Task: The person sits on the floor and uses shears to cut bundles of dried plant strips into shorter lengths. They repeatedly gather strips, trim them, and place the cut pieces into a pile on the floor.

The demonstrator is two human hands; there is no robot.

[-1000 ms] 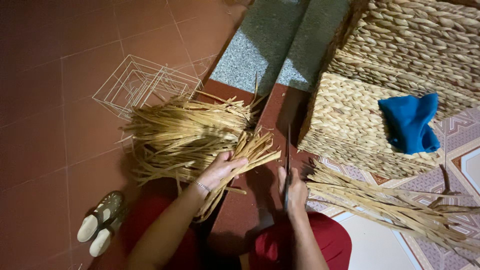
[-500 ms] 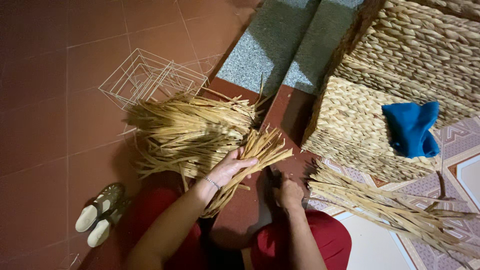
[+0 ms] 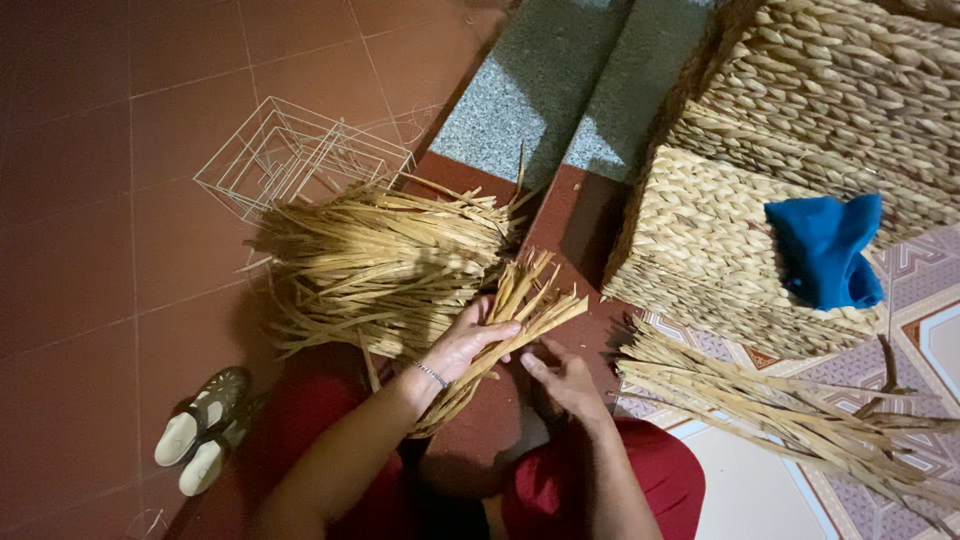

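My left hand (image 3: 470, 342) is closed around a small bundle of dried straw strands (image 3: 520, 305), whose cut ends fan out up and to the right. Just left of it lies a big heap of the same dried straw (image 3: 385, 262) on the red tiled floor. My right hand (image 3: 562, 380) hovers below the bundle's ends with fingers apart and holds nothing. Both forearms come up from my lap in red trousers (image 3: 620, 480).
A white wire frame (image 3: 290, 155) lies behind the heap. Stacked woven baskets (image 3: 720, 225) stand at right, with a blue cloth (image 3: 828, 250) on one. More straw strands (image 3: 790, 410) lie on a patterned mat at right. A pair of sandals (image 3: 200, 430) sits at lower left. A grey stone step (image 3: 560, 85) runs up the middle.
My left hand has lifted the small bundle up and to the right, off the heap. My right hand has shifted slightly towards the bundle's ends.
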